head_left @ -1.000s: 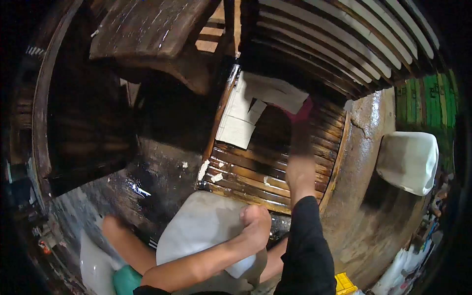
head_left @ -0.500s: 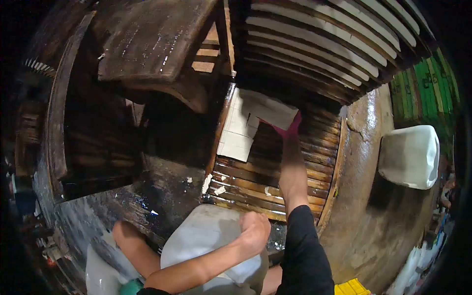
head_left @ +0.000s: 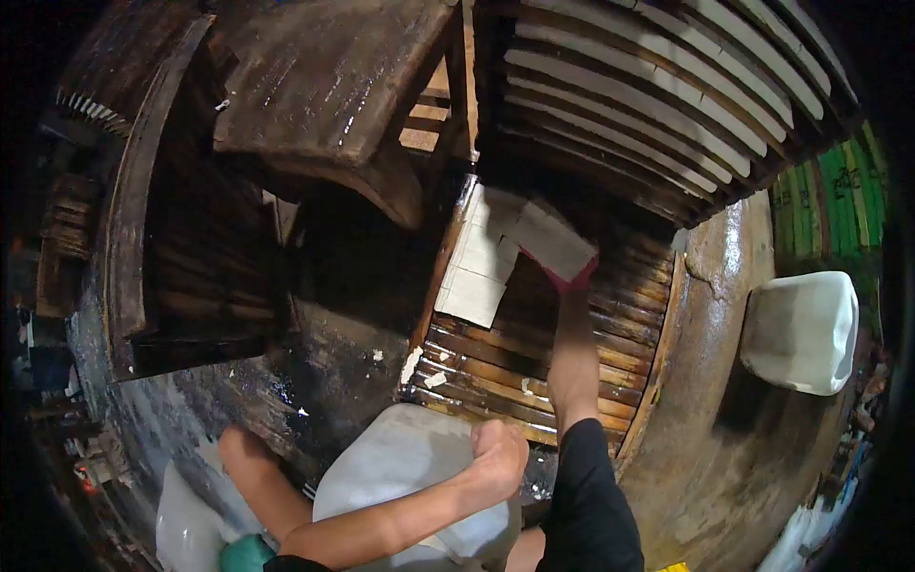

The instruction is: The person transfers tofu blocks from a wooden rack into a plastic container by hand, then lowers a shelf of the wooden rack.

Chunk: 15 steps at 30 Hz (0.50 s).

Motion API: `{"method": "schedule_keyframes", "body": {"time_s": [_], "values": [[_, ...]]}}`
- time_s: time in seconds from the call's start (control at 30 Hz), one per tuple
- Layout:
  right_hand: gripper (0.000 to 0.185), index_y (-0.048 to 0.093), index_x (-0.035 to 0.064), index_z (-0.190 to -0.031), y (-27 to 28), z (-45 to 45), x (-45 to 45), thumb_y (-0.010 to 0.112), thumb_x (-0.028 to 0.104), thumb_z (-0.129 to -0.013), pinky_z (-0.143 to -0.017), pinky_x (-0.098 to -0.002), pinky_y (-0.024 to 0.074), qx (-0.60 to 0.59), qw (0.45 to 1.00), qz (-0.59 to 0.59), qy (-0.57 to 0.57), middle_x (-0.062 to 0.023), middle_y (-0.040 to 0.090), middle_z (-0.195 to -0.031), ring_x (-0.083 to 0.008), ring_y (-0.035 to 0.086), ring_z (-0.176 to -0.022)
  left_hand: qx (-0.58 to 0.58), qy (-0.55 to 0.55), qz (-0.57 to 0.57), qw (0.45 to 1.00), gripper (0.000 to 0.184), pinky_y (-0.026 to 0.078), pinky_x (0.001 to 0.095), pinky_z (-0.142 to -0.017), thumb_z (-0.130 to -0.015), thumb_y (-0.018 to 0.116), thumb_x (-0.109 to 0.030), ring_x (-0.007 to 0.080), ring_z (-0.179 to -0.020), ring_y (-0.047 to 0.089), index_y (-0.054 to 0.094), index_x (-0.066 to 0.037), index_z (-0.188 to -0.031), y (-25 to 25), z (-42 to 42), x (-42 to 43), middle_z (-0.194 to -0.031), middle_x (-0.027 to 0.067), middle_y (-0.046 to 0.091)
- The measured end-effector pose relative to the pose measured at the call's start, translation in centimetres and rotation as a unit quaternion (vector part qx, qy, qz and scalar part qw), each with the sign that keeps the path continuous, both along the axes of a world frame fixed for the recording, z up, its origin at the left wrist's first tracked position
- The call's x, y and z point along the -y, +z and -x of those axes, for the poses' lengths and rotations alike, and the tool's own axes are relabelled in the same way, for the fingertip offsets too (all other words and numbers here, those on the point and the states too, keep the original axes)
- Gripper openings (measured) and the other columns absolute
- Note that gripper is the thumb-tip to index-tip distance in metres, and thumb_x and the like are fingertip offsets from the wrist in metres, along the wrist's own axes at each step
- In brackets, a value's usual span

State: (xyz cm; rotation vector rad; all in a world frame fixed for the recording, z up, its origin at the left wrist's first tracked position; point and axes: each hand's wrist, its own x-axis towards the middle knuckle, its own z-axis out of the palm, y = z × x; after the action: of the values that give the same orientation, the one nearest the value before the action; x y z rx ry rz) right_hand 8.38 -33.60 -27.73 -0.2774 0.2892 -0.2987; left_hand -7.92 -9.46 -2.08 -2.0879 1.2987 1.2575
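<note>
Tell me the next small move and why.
Probably ease the white slab at the right hand into line with the pale pieces along the left side of the slatted rack: it looks angled to them, and mostly bare slats lie nearer the person.

Dim, patchy light, deep shadows, wet glare on slats [head_left: 486, 359], fisheye-curved edges, black corners

On the rack [head_left: 624, 355], a strip right of the right arm [head_left: 575, 377] is lying open. The arm is blocking sideways passage; slabs [head_left: 474, 288] are occupying the far left, a frame [head_left: 658, 112] is bounding the far side, a tub [head_left: 391, 462] the near.
</note>
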Motion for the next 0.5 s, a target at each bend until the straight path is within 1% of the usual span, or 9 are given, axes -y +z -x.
{"method": "schedule_keyframes", "body": {"time_s": [0.03, 0.13, 0.23, 0.27, 0.33, 0.4, 0.43, 0.47, 0.5], "values": [[0.071, 0.042, 0.0061, -0.134, 0.2, 0.4, 0.0, 0.035, 0.059, -0.087, -0.103, -0.0592, 0.0281, 0.000, 1.000, -0.002, -0.003, -0.0160, 0.043, -0.137, -0.0385, 0.040, -0.125, 0.004, 0.011, 0.003, 1.000, 0.018, 0.034, 0.0304, -0.037, -0.068, 0.073, -0.020, 0.0102, -0.063, 0.060, 0.071, -0.020, -0.085, 0.0, -0.1, 0.0, -0.074, -0.0096, 0.062], [0.072, 0.041, 0.0061, -0.135, 1.4, 3.0, -0.6, 0.035, 0.059, -0.087, -0.104, -0.0583, 0.0274, 0.001, 1.000, -0.010, -0.010, -0.0159, 0.042, -0.137, -0.0384, 0.039, -0.125, -0.025, 0.075, -0.006, 0.997, 0.019, 0.051, 0.0307, -0.056, -0.079, 0.064, -0.019, 0.0164, -0.080, 0.068, 0.063, -0.009, -0.096, 1.2, -0.9, 0.0, -0.090, 0.0048, 0.069], [0.073, 0.040, 0.0061, -0.136, 4.0, 7.9, -1.5, 0.035, 0.060, -0.087, -0.105, -0.0574, 0.0267, 0.003, 1.000, -0.014, -0.018, -0.0158, 0.041, -0.138, -0.0383, 0.038, -0.126, 0.066, 0.028, 0.035, 0.997, 0.015, 0.037, 0.0312, -0.037, -0.073, 0.068, -0.018, 0.0109, -0.064, 0.061, 0.073, -0.020, -0.087, -0.5, 0.6, -0.6, -0.072, -0.0101, 0.063], [0.073, 0.040, 0.0061, -0.136, 5.5, 10.1, -2.0, 0.035, 0.060, -0.087, -0.105, -0.0571, 0.0265, 0.004, 1.000, -0.015, -0.023, -0.0158, 0.041, -0.139, -0.0383, 0.038, -0.126, 0.079, 0.017, 0.038, 0.996, 0.015, 0.038, 0.0314, -0.038, -0.073, 0.067, -0.018, 0.0111, -0.064, 0.062, 0.073, -0.021, -0.086, 0.4, 0.4, -0.7, -0.074, -0.0097, 0.064], [0.073, 0.040, 0.0061, -0.136, 8.5, 14.9, -2.8, 0.036, 0.060, -0.087, -0.105, -0.0566, 0.0261, 0.010, 0.999, -0.016, -0.032, -0.0157, 0.041, -0.139, -0.0382, 0.038, -0.127, 0.050, 0.014, 0.040, 0.998, 0.015, 0.039, 0.0318, -0.040, -0.072, 0.067, -0.018, 0.0111, -0.065, 0.062, 0.073, -0.022, -0.085, -0.9, 0.1, -0.7, -0.077, -0.0096, 0.066], [0.074, 0.039, 0.0061, -0.137, 11.8, 20.0, -3.6, 0.036, 0.061, -0.087, -0.106, -0.0560, 0.0256, 0.019, 0.998, -0.016, -0.050, -0.0157, 0.040, -0.140, -0.0382, 0.037, -0.127, 0.070, -0.017, 0.060, 0.996, 0.015, 0.040, 0.0321, -0.041, -0.072, 0.066, -0.018, 0.0110, -0.068, 0.062, 0.073, -0.023, -0.084, -0.6, -0.5, -1.1, -0.078, -0.0099, 0.066], [0.074, 0.039, 0.0061, -0.137, 13.4, 22.5, -4.0, 0.036, 0.061, -0.087, -0.106, -0.0557, 0.0254, 0.022, 0.998, -0.018, -0.058, -0.0157, 0.040, -0.140, -0.0381, 0.037, -0.127, 0.076, -0.003, 0.021, 0.997, 0.015, 0.042, 0.0326, -0.043, -0.072, 0.065, -0.018, 0.0112, -0.071, 0.063, 0.073, -0.023, -0.084, -1.0, -0.5, -0.6, -0.079, -0.0101, 0.066], [0.074, 0.039, 0.0061, -0.137, 15.3, 25.0, -4.7, 0.036, 0.061, -0.087, -0.106, -0.0554, 0.0252, 0.029, 0.997, -0.019, -0.064, -0.0156, 0.040, -0.140, -0.0381, 0.037, -0.127, 0.032, 0.017, 0.018, 0.999, 0.018, 0.050, 0.0337, -0.053, -0.080, 0.058, -0.015, 0.0162, -0.082, 0.067, 0.074, -0.018, -0.087, 0.4, -1.4, -0.5, -0.086, 0.0003, 0.071], [0.074, 0.039, 0.0061, -0.137, 17.0, 27.5, -5.5, 0.036, 0.061, -0.087, -0.107, -0.0551, 0.0249, 0.036, 0.997, -0.019, -0.071, -0.0156, 0.039, -0.141, -0.0381, 0.037, -0.127, 0.049, 0.004, 0.044, 0.998, 0.018, 0.050, 0.0337, -0.055, -0.079, 0.058, -0.015, 0.0168, -0.080, 0.067, 0.074, -0.017, -0.086, 0.6, -1.2, -1.0, -0.083, 0.0002, 0.070]]}}
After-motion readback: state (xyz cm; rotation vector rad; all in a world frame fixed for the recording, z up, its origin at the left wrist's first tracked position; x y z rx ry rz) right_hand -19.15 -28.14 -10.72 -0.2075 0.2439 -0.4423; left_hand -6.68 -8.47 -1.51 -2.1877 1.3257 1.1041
